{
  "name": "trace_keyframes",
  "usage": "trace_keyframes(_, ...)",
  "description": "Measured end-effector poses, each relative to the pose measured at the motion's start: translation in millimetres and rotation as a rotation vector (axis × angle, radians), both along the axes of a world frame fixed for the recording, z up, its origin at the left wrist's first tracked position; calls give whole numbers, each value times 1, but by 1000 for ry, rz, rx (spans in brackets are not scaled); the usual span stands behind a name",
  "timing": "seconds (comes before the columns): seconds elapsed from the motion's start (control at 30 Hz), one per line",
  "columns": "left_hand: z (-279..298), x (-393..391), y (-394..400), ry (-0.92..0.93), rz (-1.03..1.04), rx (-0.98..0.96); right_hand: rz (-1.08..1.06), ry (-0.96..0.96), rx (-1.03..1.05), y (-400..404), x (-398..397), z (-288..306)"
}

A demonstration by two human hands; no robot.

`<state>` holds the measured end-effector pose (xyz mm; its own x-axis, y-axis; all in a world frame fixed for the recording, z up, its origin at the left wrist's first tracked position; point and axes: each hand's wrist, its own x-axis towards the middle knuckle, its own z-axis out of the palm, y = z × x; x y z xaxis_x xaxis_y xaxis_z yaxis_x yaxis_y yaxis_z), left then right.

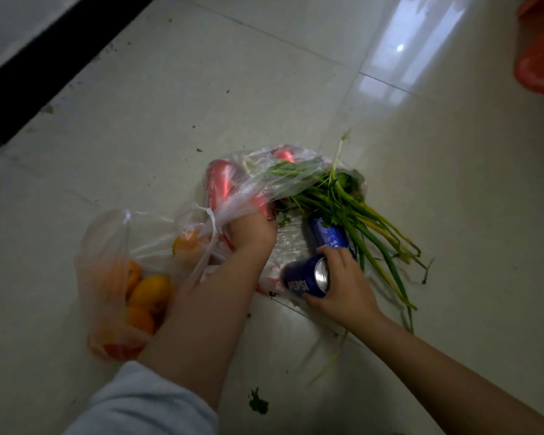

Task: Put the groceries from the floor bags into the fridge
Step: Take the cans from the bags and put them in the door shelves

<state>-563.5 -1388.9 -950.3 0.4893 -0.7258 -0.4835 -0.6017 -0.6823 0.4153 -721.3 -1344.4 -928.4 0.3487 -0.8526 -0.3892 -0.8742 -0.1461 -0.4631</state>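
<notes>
Two thin clear plastic bags lie on the tiled floor. The left bag holds several oranges. The middle bag holds red cans and a bunch of green herbs that spills out to the right. My left hand is closed on a red can through this bag's plastic. My right hand grips a blue Pepsi can lying on its side. A second blue can rests just behind it among the herb stems.
A dark baseboard strip runs along the far left. An orange-red plastic object sits at the top right corner. Loose green leaf bits lie on the tiles near my left sleeve.
</notes>
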Motion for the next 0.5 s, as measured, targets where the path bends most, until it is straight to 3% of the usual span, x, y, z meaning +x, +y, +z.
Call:
trace_keyframes(0.07,-5,-3,-8,43,81,34,-1,26,11,2,-7,-1)
trace_keyframes(0.23,-5,-4,-5,68,35,90,43,52,26,3,-10,2)
trace_keyframes(0.37,-4,-4,32,98,-63,109,9,16,46,-1,-12,-1)
trace_keyframes(0.5,-4,-5,57,56,-313,273,-29,2,75,-2,-18,0)
